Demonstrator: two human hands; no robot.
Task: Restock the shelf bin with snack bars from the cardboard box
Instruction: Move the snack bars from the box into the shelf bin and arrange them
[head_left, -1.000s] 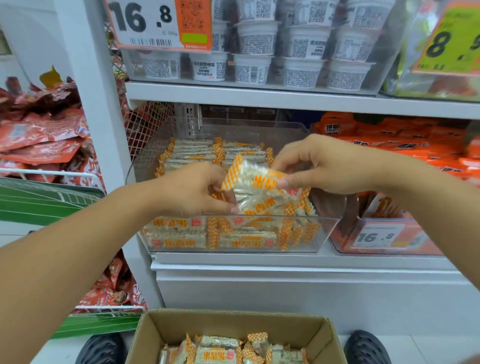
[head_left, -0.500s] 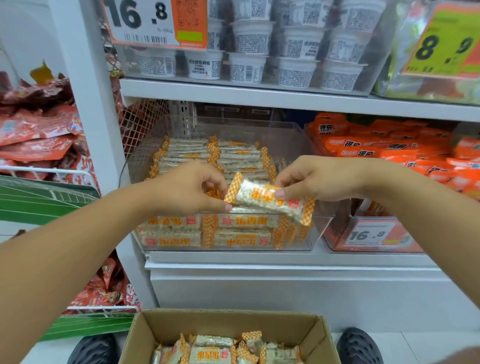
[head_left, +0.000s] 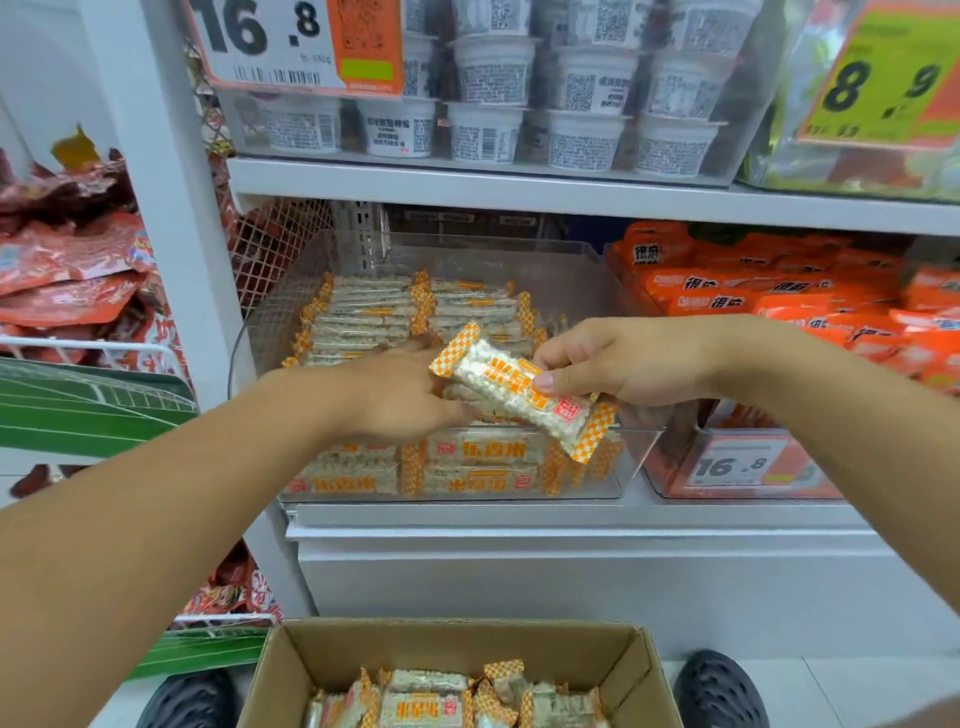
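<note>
A single head-worn, wide-angle camera looks forward and down at a shop shelf (head_left: 571, 200) from close range, both forearms reaching in from the lower corners. The clear shelf bin (head_left: 597, 270) sits at mid-frame, near arm's reach. A cardboard box (head_left: 636, 670) and the toes of two dark shoes (head_left: 722, 691) line the bottom edge, directly beneath the wearer. Straight shelf lines bow toward the edges.

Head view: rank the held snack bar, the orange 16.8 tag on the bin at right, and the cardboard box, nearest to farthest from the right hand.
1. Snack bar: pinched in the right hand, over the bin.
2. 16.8 tag: below, slightly right.
3. Cardboard box: on the floor, lowest in view.
</note>
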